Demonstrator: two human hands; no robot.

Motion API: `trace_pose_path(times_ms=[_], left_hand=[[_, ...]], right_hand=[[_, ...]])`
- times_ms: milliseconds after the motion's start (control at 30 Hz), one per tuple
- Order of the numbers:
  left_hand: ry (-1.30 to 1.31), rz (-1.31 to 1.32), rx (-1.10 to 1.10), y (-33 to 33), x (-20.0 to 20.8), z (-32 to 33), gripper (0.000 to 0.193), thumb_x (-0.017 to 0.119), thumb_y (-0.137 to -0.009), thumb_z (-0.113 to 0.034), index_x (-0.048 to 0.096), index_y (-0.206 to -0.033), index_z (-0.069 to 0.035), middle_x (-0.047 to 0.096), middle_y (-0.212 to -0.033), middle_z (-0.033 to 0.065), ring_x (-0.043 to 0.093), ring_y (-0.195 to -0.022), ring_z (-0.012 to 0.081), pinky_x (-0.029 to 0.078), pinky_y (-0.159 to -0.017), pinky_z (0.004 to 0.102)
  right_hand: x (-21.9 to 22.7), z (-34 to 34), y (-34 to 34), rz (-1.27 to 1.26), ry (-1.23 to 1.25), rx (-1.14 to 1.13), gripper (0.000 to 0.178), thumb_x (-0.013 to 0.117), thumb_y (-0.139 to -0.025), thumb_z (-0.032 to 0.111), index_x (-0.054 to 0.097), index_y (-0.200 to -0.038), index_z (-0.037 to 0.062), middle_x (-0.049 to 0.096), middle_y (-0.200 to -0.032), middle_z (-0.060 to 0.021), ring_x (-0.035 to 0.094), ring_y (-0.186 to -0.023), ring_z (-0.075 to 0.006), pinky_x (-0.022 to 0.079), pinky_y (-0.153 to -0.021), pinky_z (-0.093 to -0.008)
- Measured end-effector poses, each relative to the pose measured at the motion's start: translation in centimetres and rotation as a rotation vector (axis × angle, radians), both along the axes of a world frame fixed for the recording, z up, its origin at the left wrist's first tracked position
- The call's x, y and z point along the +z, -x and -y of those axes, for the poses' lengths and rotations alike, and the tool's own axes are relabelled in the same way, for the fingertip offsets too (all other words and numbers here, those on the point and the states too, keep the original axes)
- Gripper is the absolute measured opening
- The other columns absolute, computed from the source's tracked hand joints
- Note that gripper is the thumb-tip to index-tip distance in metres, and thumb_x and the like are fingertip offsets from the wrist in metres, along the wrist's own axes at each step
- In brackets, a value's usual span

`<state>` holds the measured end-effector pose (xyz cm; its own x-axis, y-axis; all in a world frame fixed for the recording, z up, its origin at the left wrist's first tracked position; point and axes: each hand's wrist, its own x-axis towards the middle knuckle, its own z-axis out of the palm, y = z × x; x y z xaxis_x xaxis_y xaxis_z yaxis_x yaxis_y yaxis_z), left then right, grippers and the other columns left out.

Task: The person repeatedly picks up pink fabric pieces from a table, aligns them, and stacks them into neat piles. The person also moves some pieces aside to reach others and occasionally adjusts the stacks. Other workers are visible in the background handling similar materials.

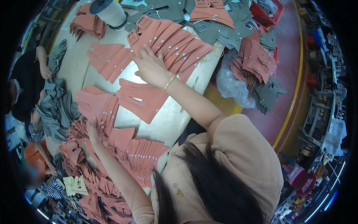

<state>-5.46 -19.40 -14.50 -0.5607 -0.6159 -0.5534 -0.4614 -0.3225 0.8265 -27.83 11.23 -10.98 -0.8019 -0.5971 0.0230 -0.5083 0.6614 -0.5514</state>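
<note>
My right hand (151, 67) reaches over the table with its fingers spread. Its fingertips lie at the lower edge of a fanned row of salmon-coloured cut pieces (164, 35), some with covered buckles at the top. My left hand (96, 130) rests with fingers apart at the edge of a stack of salmon pieces (97, 101); its grip is partly hidden. Between my hands lies a slotted salmon piece (143, 100). Several more slotted pieces (108, 59) lie left of my right hand. Small white tags dot many pieces.
More fanned salmon pieces (143, 155) lie near my body. Grey-green pieces (57, 108) pile at the left, beside a person in black (28, 86). A white thread spool (110, 14) stands at the back. Right of the table (197, 86) are a plastic bag (231, 80) and a red crate (264, 15).
</note>
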Motion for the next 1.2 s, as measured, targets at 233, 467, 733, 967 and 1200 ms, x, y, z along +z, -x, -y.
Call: trace_pose_path(times_ms=[233, 467, 733, 967, 1200], left_hand=[[0.033, -0.002, -0.005, 0.2, 0.4, -0.6, 0.046, 0.065, -0.09, -0.022, 0.039, -0.126, -0.01, 0.063, -0.09, 0.0042, 0.063, -0.061, 0.0125, 0.048, -0.045, 0.021], [0.047, -0.008, -0.003, 0.3, 0.7, -0.9, 0.037, 0.063, -0.091, -0.021, 0.044, -0.12, -0.009, 0.064, -0.09, 0.006, 0.063, -0.06, 0.0126, 0.049, -0.046, 0.021], [0.035, -0.012, -0.006, 0.2, 0.7, -1.0, 0.037, 0.063, -0.091, -0.021, 0.045, -0.121, -0.009, 0.064, -0.093, 0.0055, 0.063, -0.061, 0.0127, 0.049, -0.048, 0.0195], [0.068, -0.004, -0.032, 0.2, 0.8, -1.2, 0.037, 0.061, -0.092, -0.021, 0.045, -0.122, -0.007, 0.064, -0.093, 0.0072, 0.064, -0.061, 0.0141, 0.05, -0.048, 0.0214], [0.127, -0.039, -0.026, 0.3, 0.8, -1.4, 0.035, 0.056, -0.093, -0.013, 0.043, -0.125, -0.006, 0.064, -0.092, 0.0105, 0.068, -0.064, 0.0205, 0.053, -0.046, 0.0259]], right_hand=[[-0.4, -1.3, -1.3, 0.022, -0.087, 0.053, 0.046, 0.07, -0.08, 0.022, 0.054, -0.12, 0.0039, 0.034, -0.14, -0.0187, 0.021, -0.139, -0.0389, 0.027, -0.101, -0.0716], [-1.0, -2.9, -2.1, -0.01, -0.088, 0.077, 0.046, 0.071, -0.078, 0.019, 0.055, -0.118, 0.0038, 0.033, -0.141, -0.0161, 0.021, -0.139, -0.0385, 0.028, -0.101, -0.0707], [-1.6, -4.2, -2.9, -0.059, -0.093, 0.108, 0.036, 0.066, -0.08, 0.016, 0.058, -0.111, 0.001, 0.037, -0.139, -0.0198, 0.025, -0.136, -0.0418, 0.03, -0.098, -0.0724], [-1.7, -5.2, -3.7, -0.075, -0.202, 0.14, 0.043, 0.069, -0.079, 0.022, 0.056, -0.116, 0.0033, 0.036, -0.141, -0.0212, 0.022, -0.138, -0.0446, 0.031, -0.1, -0.0689], [-1.8, -7.3, -4.9, 0.022, -0.212, 0.176, 0.044, 0.07, -0.078, 0.023, 0.057, -0.116, 0.0032, 0.035, -0.142, -0.0243, 0.024, -0.135, -0.051, 0.033, -0.101, -0.0645]])
